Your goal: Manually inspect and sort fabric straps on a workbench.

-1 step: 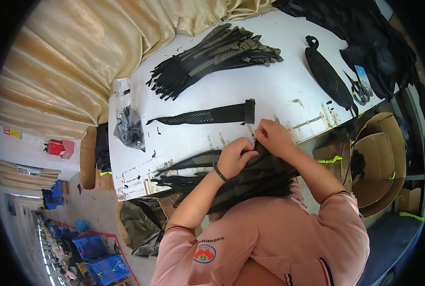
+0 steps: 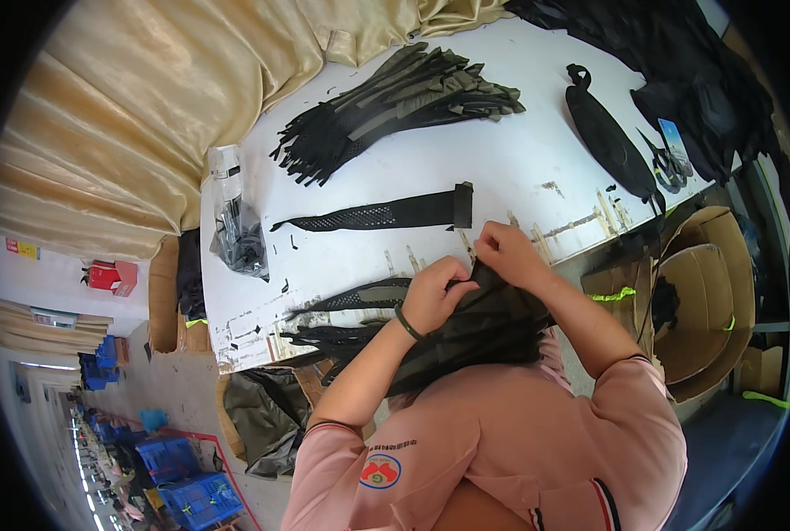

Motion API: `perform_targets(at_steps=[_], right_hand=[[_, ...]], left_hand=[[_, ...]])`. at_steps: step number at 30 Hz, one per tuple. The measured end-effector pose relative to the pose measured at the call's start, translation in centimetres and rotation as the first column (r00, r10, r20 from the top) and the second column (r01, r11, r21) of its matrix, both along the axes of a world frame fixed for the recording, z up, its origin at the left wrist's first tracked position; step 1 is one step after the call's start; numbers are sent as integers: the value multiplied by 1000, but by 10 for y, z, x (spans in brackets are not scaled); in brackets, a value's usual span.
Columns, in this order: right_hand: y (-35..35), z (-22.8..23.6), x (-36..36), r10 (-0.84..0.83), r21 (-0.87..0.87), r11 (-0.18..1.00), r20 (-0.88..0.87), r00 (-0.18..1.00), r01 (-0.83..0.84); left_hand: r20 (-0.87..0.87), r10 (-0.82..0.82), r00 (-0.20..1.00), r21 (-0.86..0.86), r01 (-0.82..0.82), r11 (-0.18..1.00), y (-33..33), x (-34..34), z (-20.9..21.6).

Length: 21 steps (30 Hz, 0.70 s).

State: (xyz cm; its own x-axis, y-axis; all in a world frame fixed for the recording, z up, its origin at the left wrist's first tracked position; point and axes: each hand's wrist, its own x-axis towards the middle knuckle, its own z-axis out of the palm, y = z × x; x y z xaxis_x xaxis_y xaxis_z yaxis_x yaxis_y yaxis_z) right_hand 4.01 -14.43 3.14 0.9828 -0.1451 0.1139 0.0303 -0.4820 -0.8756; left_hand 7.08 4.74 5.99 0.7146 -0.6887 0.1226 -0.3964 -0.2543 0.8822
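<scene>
Hardly anything has moved since the earlier frame: the view has shifted by a sliver, while both hands and the cloth stay as they were. The left hand (image 2: pixel 437 296) and the right hand (image 2: pixel 510 257) are just beside each other at the near edge of the desk (image 2: pixel 545 124), each with its grip seemingly clamped on the dark fabric (image 2: pixel 498 288), thumb against fingers; the exact pinch points are partly hidden. That fabric hangs from the fingers toward the lap, over a heap of dark strips (image 2: pixel 466 345) that straddles the near edge. The likeliest trouble is the heap sliding off: much of its weight seems to lie beyond the edge, so a tug or a shift of the knees could drag pieces down toward the open box (image 2: pixel 722 305) or the floor. The left forearm crosses the strips lying near the left corner and could sweep them along. With such small pinches, a slick or bunched edge might slip or fold askew. The single mesh strip (image 2: pixel 373 215), lying mid-desk with its wide end near the right hand, could be nudged by an outward reach.
</scene>
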Motion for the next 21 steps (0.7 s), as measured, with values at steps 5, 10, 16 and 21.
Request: perform_targets(at_steps=[5,10,16,21], right_hand=[[-2,-13,-3,210,631,772,-378,902,84],[13,-6,-11,338,790,613,-292,895,27],[-5,-1,-18,493,904,412,-114,863,-116],[17,14,-33,622,986,59,88,778,-158]], left_hand=[[66,32,997,90,-38,995,10,9,0],[-1,-86,996,114,86,990,9,10,10],[-518,-84,851,-205,-28,978,16,28,11],[-515,-176,839,-304,13,953,14,29,12]])
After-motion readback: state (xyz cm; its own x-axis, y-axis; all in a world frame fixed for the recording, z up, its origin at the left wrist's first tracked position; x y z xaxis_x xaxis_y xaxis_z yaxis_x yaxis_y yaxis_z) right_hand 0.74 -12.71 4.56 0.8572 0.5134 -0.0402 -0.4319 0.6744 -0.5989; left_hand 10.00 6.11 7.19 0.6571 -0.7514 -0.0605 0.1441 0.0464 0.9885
